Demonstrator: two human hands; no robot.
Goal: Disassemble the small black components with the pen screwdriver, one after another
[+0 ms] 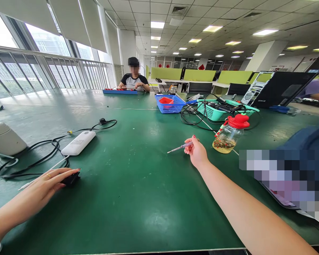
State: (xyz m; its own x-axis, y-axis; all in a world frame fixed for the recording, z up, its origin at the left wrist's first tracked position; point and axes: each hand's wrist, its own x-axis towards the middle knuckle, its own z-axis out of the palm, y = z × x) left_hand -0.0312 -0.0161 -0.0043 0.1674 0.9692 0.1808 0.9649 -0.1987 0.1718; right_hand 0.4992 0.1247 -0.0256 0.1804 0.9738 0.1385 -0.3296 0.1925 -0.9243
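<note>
Pinched between thumb and fingers of my right hand point(198, 154) is a screwdriver point(179, 147), held above the table point(138, 198) with its tip pointing left, near a jar point(230, 136). My left hand point(46, 184) lies flat and unclenched, fingertips resting on a black part point(71, 179) beside a white box point(78, 142) and a cable point(42, 145).

As I judge it, so light a pinch could let the thin screwdriver slip, and my right forearm could knock the jar over. Flat fingers could let the black part skid.

I count one screwdriver, one black part, one jar, one white box, and two baskets: a blue basket point(170, 106) and a green basket point(218, 114).
</note>
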